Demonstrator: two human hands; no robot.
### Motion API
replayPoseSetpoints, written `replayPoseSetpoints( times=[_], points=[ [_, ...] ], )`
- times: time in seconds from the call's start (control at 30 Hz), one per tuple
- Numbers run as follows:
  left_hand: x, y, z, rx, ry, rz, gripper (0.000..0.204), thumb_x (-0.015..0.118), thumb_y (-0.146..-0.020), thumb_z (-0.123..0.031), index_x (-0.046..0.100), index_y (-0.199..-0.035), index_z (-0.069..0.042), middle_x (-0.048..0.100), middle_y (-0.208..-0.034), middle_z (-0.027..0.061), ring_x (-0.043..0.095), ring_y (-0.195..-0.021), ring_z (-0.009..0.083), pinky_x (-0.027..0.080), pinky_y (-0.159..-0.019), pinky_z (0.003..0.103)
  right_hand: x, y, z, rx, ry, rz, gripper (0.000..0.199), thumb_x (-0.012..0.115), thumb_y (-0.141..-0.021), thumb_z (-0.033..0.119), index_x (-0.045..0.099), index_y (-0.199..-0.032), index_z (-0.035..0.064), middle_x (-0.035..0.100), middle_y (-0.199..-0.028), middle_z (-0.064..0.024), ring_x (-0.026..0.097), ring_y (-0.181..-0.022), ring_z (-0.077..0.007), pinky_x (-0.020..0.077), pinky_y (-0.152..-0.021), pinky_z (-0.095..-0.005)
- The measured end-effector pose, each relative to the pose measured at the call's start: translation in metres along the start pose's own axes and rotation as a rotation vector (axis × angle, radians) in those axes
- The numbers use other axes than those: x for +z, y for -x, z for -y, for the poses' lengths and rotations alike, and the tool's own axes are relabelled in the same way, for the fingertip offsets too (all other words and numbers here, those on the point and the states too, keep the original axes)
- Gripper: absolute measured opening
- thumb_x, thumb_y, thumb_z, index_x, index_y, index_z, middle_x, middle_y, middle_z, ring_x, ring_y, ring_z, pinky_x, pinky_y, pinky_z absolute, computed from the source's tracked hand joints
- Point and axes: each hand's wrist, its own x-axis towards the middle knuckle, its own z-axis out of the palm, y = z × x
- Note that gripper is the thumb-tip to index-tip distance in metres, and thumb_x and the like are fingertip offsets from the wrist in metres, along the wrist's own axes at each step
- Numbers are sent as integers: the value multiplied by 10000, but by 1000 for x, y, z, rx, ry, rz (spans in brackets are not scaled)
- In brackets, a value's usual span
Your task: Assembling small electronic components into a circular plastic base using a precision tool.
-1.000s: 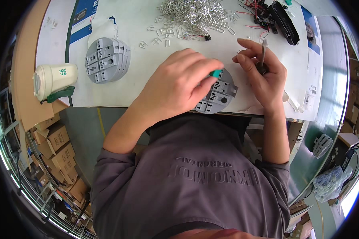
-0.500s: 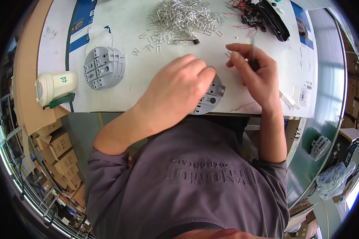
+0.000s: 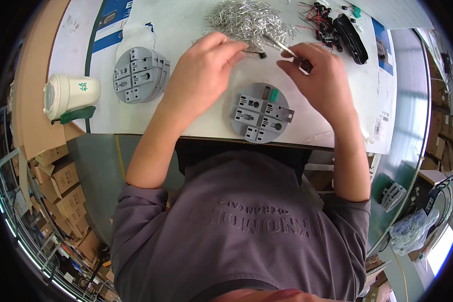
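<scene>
My left hand (image 3: 204,70) is at the near edge of a pile of U-shaped metal wire clips (image 3: 249,22). Its thumb and fingers are closed in a pinch, and anything between the tips is hidden. My right hand (image 3: 321,78) grips a thin tool with a metal shaft and dark handle (image 3: 287,49), probably a screwdriver, whose shaft points toward the clips. Between my forearms a round grey plastic base (image 3: 260,120) lies flat near the table's front edge, with slotted blocks on its face and a small green piece (image 3: 274,94) at its far side.
Left of my left hand stands a stack of similar grey bases (image 3: 141,75). Farther left is a cream lidded cup (image 3: 73,95). At the back right lie small black parts with red wires (image 3: 327,32) and a black case (image 3: 351,39).
My left hand has moved from over the grey base to the clip pile, uncovering the base. My right hand has shifted slightly away from me, and its tool now tilts left toward the clips.
</scene>
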Motion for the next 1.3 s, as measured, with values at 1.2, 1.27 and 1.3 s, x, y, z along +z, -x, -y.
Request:
replayPoseSetpoints(
  times=[1.2,1.27,1.3],
  points=[
    [27,-23,7,530,-183,-388,118,762,-929,-106,800,-1009,-27,772,-893,29,637,-699,178,510,-682,309,-27,36,-4,361,-533,-206,212,799,-924,7,796,-1135,26,693,-804,16,482,-624,-50,387,-593,-192],
    [17,-17,-19,435,162,-287,112,772,-929,-109,797,-994,-20,761,-885,34,621,-697,164,500,-685,290,-27,42,6,320,-498,-162,211,806,-906,0,804,-1115,29,699,-805,24,472,-620,-50,386,-592,-203],
    [12,-15,-27,382,333,-234,111,777,-929,-110,795,-987,-17,756,-882,36,612,-696,157,494,-687,280,-27,44,11,300,-480,-139,210,810,-898,-4,808,-1105,31,701,-805,27,467,-618,-49,385,-592,-208]
  ],
)
